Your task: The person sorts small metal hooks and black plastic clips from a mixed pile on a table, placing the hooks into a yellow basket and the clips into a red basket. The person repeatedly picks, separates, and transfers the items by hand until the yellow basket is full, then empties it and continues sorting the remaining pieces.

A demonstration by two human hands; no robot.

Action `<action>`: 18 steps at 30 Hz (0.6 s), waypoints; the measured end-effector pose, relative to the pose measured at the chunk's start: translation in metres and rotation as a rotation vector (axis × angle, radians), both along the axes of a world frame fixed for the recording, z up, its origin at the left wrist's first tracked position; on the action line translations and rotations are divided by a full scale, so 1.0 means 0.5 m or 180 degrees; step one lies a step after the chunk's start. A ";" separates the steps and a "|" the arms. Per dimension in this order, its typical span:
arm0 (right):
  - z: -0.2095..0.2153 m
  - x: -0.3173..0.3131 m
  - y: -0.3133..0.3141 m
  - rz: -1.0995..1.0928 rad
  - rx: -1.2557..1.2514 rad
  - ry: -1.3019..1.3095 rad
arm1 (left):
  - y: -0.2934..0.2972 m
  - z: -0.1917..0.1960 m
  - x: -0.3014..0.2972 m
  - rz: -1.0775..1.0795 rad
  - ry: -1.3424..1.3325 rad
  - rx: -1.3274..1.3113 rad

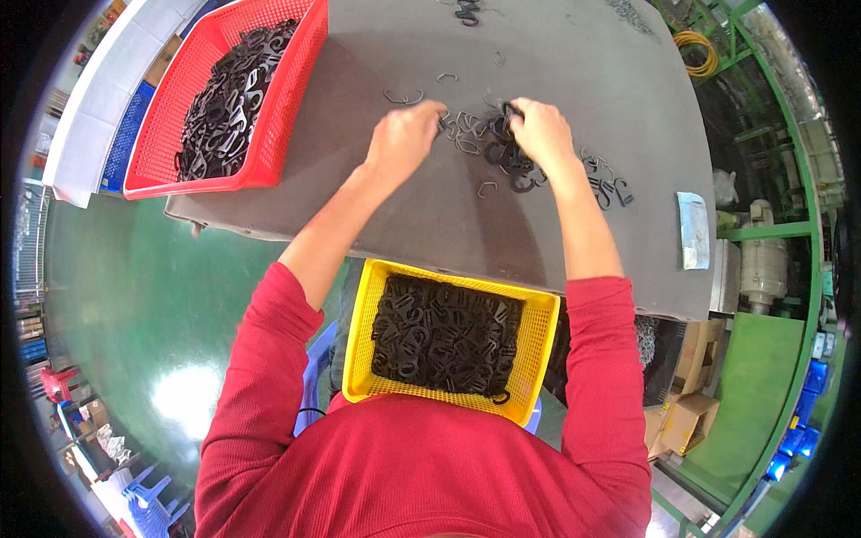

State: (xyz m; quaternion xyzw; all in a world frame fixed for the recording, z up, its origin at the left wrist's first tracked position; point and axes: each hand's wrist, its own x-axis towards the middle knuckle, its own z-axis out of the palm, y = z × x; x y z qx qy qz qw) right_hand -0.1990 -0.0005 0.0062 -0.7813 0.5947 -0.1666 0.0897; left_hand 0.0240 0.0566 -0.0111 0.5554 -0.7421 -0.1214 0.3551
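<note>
Both my arms reach out over a grey cloth-covered table point(421, 206). My left hand point(404, 142) is closed in a pinch beside a scatter of bent metal wire hooks point(466, 130); what sits at its fingertips is too small to make out. Across from it, my right hand point(543, 134) pinches a black hook-shaped piece over a small pile of black hook-shaped pieces point(513, 161). Below the table edge, in front of my body, a yellow plastic basket point(362, 336) holds a thick layer of black hook-shaped pieces point(444, 336).
At the table's left stands a red plastic basket point(269, 134) heaped with black pieces point(224, 103). More wire hooks and black pieces point(605, 184) lie right of my right hand. A light blue packet point(692, 230) rests near the right edge, beside green metal framing point(812, 179).
</note>
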 end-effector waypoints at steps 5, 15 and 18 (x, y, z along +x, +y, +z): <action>0.027 -0.096 -0.042 -0.0157 0.1649 -0.3515 | -0.013 0.044 0.023 0.0175 0.3081 0.2361; 0.020 0.008 -0.023 0.0182 0.1119 -0.0096 | 0.022 0.034 -0.135 -0.0205 -0.0358 0.1134; 0.031 0.019 -0.037 0.0356 0.1327 0.0043 | 0.021 0.029 -0.076 -0.0072 -0.0245 0.1068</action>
